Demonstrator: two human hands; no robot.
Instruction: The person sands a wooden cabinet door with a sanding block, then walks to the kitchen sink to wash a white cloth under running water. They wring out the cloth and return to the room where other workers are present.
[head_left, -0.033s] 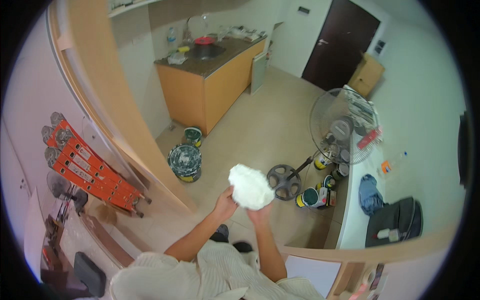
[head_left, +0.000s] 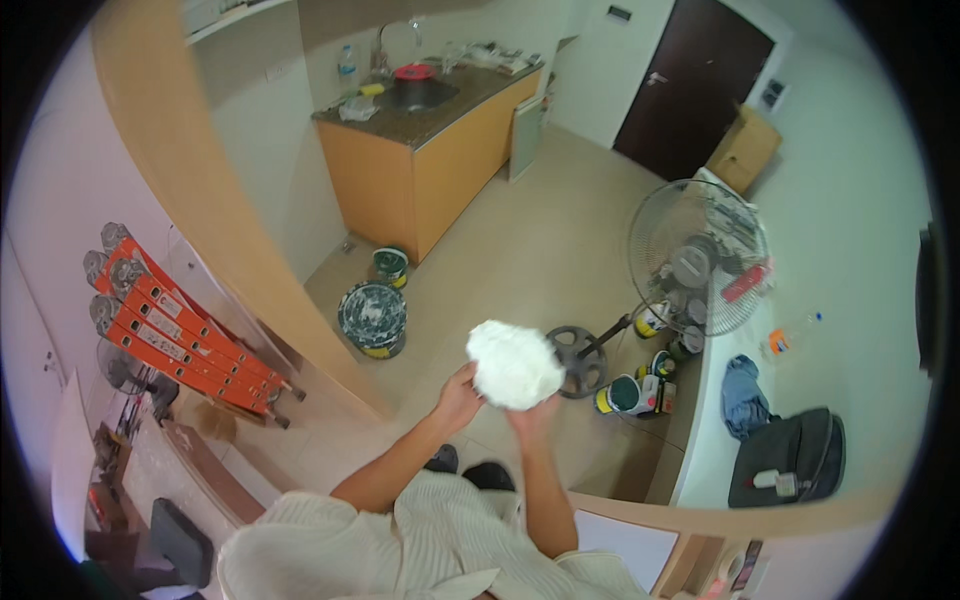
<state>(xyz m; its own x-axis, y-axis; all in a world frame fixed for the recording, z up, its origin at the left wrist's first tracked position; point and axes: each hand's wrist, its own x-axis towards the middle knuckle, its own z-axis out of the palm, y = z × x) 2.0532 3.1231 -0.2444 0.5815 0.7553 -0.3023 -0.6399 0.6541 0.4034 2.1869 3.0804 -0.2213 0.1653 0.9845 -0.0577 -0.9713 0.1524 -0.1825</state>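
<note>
A thick white, soft-looking rounded pad is held out in front of my body, above the tiled floor. Its exact kind does not show. My left hand grips the lower left edge, with the thumb side against it. At the lower right edge, my right hand supports it from below, and most of its fingers are hidden behind the white mass. Just beyond the pad stands the round dark base of a pedestal fan.
A large paint-smeared bucket and a smaller one stand left ahead. The fan's cage rises on the right beside paint cans. An orange folded ladder leans at left. A sink counter lies farther off.
The whole view has shifted slightly. Both hands and the white pad have moved a little right and farther away, and the pad appears slightly turned. My grip is unchanged.
</note>
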